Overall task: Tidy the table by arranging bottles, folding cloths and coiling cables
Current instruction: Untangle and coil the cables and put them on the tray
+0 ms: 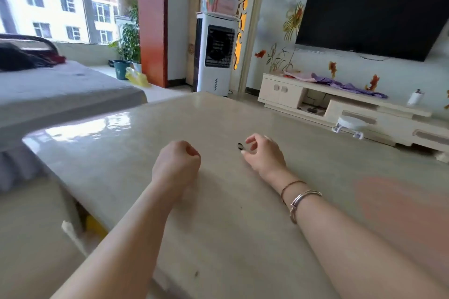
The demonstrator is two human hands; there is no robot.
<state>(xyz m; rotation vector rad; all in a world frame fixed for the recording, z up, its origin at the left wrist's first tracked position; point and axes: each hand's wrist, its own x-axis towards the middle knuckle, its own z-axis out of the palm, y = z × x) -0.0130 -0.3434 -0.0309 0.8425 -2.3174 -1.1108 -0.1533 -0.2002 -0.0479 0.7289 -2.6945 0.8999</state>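
Note:
My left hand (178, 161) rests on the beige table (218, 213) near its middle, curled into a fist with nothing visible in it. To its right, my right hand (266, 155) lies on the table with thumb and forefinger loosely bent and apart. A small black ring-shaped band (240, 146) lies on the table just left of those fingertips, close to the thumb and not gripped. Bracelets circle my right wrist. No bottle, cloth or cable shows on the table.
A grey bed (60, 92) stands left of the table. Beyond the far edge are a white air cooler (216, 56), a cream TV cabinet (340, 104) under a wall TV, and a small white stool (349, 124) on the floor.

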